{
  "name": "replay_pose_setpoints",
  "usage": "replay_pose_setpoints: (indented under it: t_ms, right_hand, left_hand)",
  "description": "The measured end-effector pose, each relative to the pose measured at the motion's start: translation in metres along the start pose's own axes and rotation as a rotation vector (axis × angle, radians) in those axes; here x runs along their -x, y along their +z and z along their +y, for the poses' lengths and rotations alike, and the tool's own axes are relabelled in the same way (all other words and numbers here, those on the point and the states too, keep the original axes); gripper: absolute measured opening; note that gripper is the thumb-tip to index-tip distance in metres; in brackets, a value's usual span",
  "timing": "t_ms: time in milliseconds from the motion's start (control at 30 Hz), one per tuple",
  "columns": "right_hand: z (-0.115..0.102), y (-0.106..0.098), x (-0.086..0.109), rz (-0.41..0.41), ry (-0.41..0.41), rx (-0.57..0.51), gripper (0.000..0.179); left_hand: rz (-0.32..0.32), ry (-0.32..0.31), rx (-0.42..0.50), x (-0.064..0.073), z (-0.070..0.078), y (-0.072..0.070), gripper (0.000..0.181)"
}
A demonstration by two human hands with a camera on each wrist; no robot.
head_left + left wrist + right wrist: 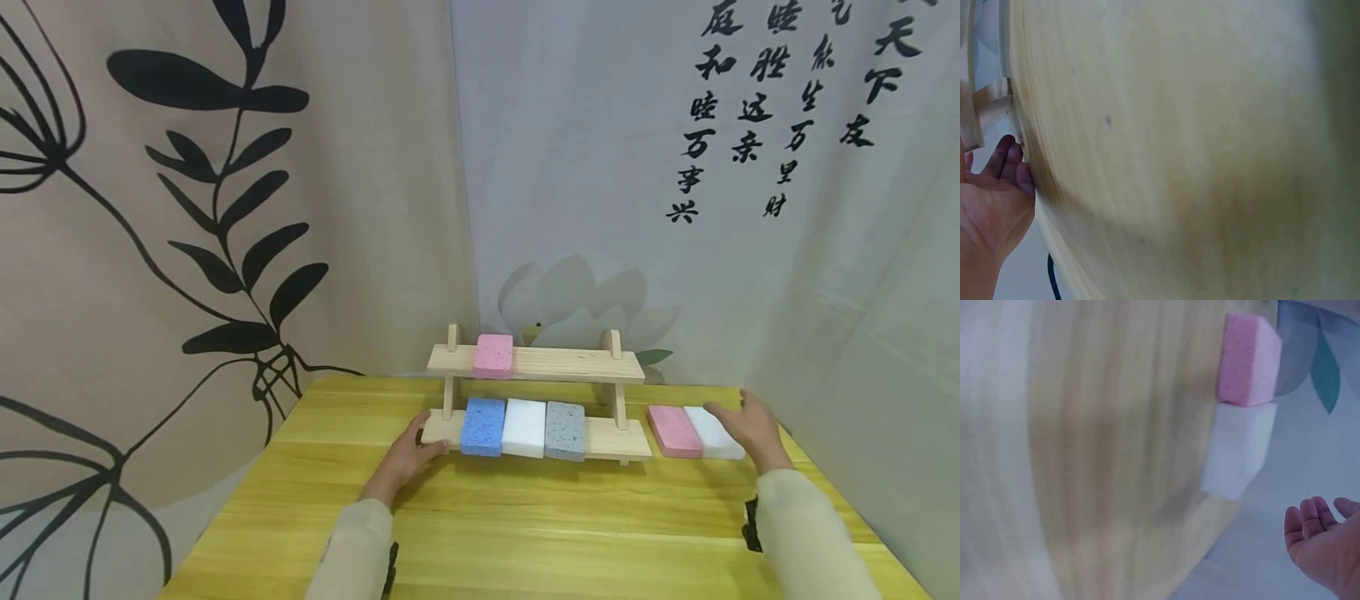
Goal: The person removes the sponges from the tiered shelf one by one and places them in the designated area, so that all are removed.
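A small two-tier wooden shelf (pixel 558 362) stands on the table. On its upper board lies a pink sponge (pixel 492 357). The lower board carries a blue sponge (pixel 483 427), a white sponge (pixel 523 428) and a grey sponge (pixel 565 431) side by side. My left hand (pixel 408 458) grips the left end of the lower board, thumb in front and fingers farther back. To the right of the shelf, another pink sponge (pixel 1249 360) and another white sponge (pixel 1238 449) lie touching. My right hand (pixel 756 433) hovers at the white one's right side, fingers spread, holding nothing.
The yellow wood-grain table (pixel 525 533) ends at a printed curtain (pixel 390 208) behind the shelf. Another stretch of pale cloth (pixel 885 333) hangs close along the table's right edge, near my right arm.
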State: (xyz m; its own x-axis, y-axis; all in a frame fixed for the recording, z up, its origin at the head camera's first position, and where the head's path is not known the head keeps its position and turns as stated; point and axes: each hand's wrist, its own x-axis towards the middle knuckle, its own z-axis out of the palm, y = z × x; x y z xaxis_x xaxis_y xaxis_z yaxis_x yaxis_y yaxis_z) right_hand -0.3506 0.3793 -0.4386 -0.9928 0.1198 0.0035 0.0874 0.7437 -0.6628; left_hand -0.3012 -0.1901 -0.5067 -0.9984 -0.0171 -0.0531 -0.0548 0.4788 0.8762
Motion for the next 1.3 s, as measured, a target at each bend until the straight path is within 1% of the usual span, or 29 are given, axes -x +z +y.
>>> replay_pose_setpoints:
  t_ms: [167, 400, 567, 700, 767, 1000, 1167, 1233, 1300]
  right_hand:
    - [-0.024, -0.002, -0.001, 0.045, -0.022, 0.012, 0.103]
    - [-0.057, -0.006, -0.003, 0.108, -0.072, -0.022, 0.104]
    - [-0.079, -0.002, -0.004, 0.125, -0.082, -0.046, 0.103]
    - [-0.096, 0.002, -0.005, 0.137, -0.096, -0.073, 0.102]
    - [-0.104, 0.005, -0.004, 0.145, -0.107, -0.081, 0.102]
    - [-0.127, 0.017, -0.004, 0.163, -0.14, -0.083, 0.102]
    - [-0.144, 0.025, -0.002, 0.16, -0.175, -0.097, 0.102]
    - [-0.151, 0.03, -0.001, 0.151, -0.179, -0.11, 0.102]
    - [-0.159, 0.035, 0.0, 0.147, -0.177, -0.122, 0.101]
  left_hand:
    - [0.008, 0.002, -0.005, -0.001, -0.002, 0.0, 0.085]
    - [0.003, 0.0, 0.014, 0.002, 0.0, 0.0, 0.083]
    - [0.004, -0.005, 0.009, 0.001, -0.001, 0.0, 0.085]
    - [0.006, -0.008, 0.003, 0.0, -0.003, 0.0, 0.085]
    - [0.006, 0.002, 0.0, -0.001, -0.004, 0.0, 0.085]
    - [0.003, -0.006, -0.001, 0.0, -0.003, 0.0, 0.085]
    - [0.004, 0.006, 0.007, 0.001, 0.0, 0.0, 0.085]
    - [0.006, 0.013, 0.01, 0.001, 0.001, 0.0, 0.084]
    - [0.006, 0.005, 0.011, 0.001, 0.001, 0.0, 0.085]
